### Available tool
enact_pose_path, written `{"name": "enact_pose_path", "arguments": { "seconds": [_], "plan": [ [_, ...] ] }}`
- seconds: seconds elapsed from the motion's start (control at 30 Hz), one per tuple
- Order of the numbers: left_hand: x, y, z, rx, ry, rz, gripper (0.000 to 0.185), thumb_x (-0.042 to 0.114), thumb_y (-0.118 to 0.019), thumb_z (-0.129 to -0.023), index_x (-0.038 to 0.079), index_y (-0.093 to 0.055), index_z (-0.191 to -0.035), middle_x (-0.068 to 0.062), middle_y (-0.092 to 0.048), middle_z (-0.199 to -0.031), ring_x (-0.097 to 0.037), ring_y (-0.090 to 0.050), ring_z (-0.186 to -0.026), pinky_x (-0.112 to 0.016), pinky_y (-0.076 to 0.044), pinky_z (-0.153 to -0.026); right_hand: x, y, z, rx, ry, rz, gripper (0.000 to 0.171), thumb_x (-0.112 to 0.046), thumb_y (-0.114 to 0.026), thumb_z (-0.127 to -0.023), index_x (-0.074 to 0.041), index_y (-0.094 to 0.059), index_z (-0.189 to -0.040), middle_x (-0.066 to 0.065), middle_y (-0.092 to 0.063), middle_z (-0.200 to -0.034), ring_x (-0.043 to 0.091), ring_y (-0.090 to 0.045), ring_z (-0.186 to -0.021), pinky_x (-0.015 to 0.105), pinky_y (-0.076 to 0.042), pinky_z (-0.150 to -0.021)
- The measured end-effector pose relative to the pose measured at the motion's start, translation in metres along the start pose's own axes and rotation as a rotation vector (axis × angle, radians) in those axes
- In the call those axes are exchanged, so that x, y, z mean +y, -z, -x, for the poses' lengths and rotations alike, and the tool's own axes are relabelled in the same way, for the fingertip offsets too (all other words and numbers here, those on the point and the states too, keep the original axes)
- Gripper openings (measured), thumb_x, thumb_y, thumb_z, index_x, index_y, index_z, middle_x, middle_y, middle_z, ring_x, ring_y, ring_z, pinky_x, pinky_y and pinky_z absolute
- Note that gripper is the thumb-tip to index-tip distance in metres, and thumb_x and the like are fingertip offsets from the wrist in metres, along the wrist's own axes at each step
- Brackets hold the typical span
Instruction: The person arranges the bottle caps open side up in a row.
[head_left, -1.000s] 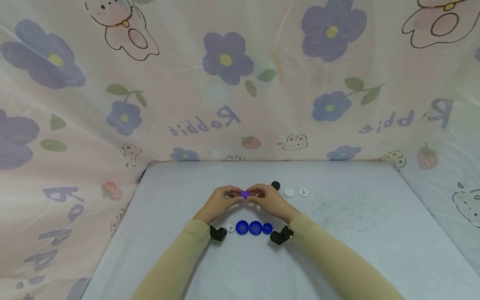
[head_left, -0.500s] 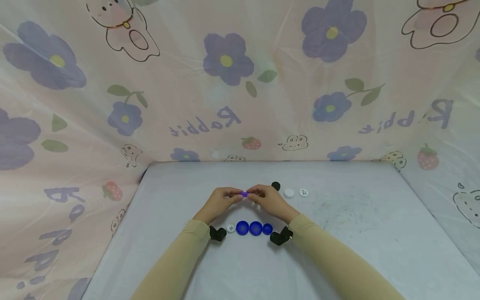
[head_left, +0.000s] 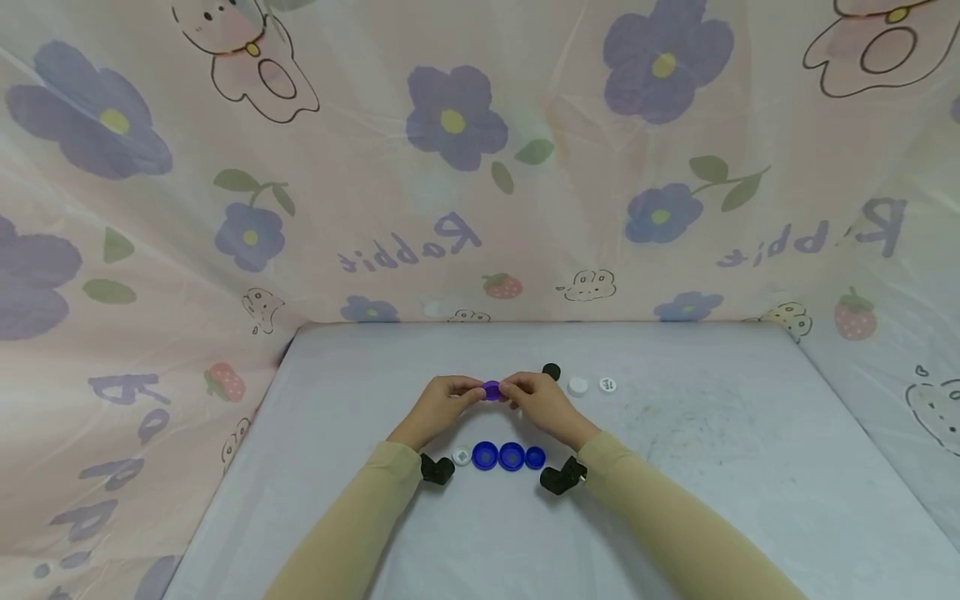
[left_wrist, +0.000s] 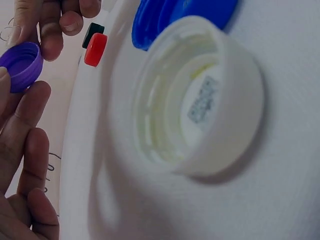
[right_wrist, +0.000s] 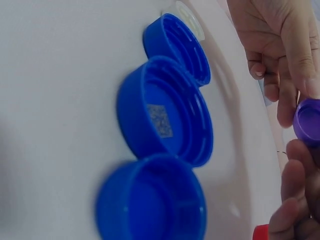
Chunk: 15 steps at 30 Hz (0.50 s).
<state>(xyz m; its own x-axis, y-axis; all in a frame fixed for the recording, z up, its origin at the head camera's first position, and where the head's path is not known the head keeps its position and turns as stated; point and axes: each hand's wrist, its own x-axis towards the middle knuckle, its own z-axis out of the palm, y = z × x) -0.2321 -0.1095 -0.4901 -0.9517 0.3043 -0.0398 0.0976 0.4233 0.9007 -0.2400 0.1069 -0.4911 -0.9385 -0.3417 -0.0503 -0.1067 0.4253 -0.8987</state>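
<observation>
Pinching purple cap (head_left: 491, 390) between left hand (head_left: 442, 402) and right hand (head_left: 542, 399); four caps (head_left: 511, 456) lined at 6 o'clock, three loose at 2 o'clock.

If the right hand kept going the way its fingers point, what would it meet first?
The right hand points leftward at the purple cap it already pinches; just beyond that come the left hand's fingertips, though depth between them is unclear.

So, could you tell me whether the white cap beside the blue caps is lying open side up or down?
Open side up. The white cap shows its hollow inside, with a printed code on the inner floor.
</observation>
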Motion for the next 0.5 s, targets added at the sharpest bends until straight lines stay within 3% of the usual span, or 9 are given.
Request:
{"name": "enact_pose_path", "arguments": {
  "seconds": [0.5],
  "plan": [
    [0.0023,-0.0033,0.0008,0.006,0.000,0.031,0.022,0.027,-0.062,-0.096,0.014,-0.069,-0.112,0.002,-0.070,-0.100,-0.017,-0.064,-0.097,-0.040,-0.046,-0.087,-0.0010,0.0016,0.0051,0.008,0.015,-0.020,0.020,-0.030,-0.058,-0.098,-0.018,-0.069,-0.110,0.005,-0.069,-0.097,0.019,-0.062,-0.084,0.034,-0.048,-0.069]
  ]
}}
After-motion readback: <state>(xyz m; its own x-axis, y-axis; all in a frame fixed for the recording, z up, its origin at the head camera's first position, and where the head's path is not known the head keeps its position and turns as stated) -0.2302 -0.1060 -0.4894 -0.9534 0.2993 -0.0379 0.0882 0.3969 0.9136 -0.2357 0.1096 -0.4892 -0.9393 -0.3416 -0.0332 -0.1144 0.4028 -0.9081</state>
